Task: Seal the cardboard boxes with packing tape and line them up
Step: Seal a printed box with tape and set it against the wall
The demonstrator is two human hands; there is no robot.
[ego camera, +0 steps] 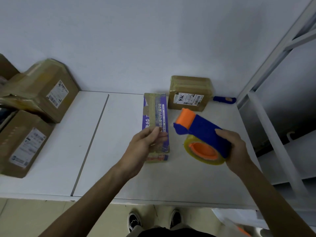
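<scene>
Right hand (234, 147) is gripping a blue-and-orange tape dispenser (203, 132); left hand (143, 144) is touching a long purple cardboard box (155, 113), grip unclear.

Seen on my remote feed, I count four brown cardboard boxes: an upper box (42, 89) and a lower box (22, 142) at the left, a sliver of box (6, 67) at the far-left edge, and a labelled box (189, 93) at the back of the worktop (119, 177). One purple box (155, 117). Two tape tools: a tape dispenser (203, 134) in the right hand (234, 146) and a second dispenser (224, 100) by the wall. Two hands, counting the left hand (145, 142). Two shoes (135, 221).
</scene>
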